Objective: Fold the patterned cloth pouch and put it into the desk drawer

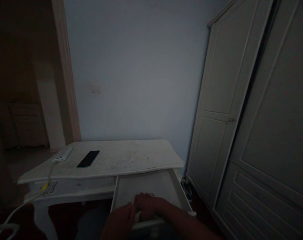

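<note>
Left hand (120, 218): held low over the front of the pulled-out drawer, thumb side turned to the right hand. Fingers largely hidden; whether anything is pinched cannot be told.
Right hand (146, 205): reached in from the right, set against the left. Fingers bent and bunched together; the grip is lost in shadow.
Pale item (137, 216): seen between the hands, near the drawer front; mostly covered, not identified.
Open drawer (151, 180): pulled out from the right part of the desk; pale floor and side walls exposed, hands placed over its front end.
Desk (121, 153): white, scuffed, set against a blue-grey wall (141, 66); two dark specks noted on top.
Phone (88, 159): laid flat on the desk's left part, dark face up.
Power strip (63, 155): placed at the left edge of the desktop; a white cable (10, 216) is run down past the edge, a yellow piece (44, 186) seen along it.
Wall switch (95, 88): mounted above the phone side.
Wardrobe (216, 83): stood at right, doors panelled, one knob (231, 119) seen.
Dark bundle (186, 190): tucked between desk and wardrobe; details too dim.
</note>
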Demonstrator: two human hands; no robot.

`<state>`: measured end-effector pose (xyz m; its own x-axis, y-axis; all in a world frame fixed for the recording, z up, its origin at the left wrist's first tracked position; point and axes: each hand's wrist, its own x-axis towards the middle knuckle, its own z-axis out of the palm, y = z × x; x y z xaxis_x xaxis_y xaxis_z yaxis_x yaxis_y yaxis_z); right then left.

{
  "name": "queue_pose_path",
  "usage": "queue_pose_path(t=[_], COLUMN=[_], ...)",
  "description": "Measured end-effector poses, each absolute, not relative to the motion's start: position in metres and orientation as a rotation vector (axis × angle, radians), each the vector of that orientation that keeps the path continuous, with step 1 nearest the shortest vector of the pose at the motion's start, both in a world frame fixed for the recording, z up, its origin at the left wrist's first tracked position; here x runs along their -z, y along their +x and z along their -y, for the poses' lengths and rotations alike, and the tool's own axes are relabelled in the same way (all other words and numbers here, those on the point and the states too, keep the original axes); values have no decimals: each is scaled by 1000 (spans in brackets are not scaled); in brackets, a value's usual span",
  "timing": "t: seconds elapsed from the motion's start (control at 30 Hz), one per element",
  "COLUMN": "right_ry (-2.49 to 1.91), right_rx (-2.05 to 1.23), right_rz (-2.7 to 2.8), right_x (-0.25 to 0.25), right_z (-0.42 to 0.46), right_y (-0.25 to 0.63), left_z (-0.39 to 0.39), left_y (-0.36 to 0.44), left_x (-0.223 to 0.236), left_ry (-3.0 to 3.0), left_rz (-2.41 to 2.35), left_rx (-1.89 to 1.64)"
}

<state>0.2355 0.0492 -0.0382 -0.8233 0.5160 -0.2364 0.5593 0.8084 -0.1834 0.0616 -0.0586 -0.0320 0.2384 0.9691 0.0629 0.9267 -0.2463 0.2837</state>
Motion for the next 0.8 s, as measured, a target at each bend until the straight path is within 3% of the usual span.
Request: queue_pose_path(t=[0.13,0.4,0.6,0.8], right_ry=[914,1041,978,1206], right_rx=[507,678,620,561], right_rz=[-2788,-2787,-2803,-2739], right_x=[26,36,33,55], right_z=[-51,-51,-44,-42], right_y=[293,340,297,190], left_z=[57,56,56,54], left_y=[58,59,65,58], left_x=[43,45,39,44], left_ry=[2454,2344,2353,2301], left_rz=[-1777,-1839,-1821,-1822], left_rx=[-182,-328,-269,-536])
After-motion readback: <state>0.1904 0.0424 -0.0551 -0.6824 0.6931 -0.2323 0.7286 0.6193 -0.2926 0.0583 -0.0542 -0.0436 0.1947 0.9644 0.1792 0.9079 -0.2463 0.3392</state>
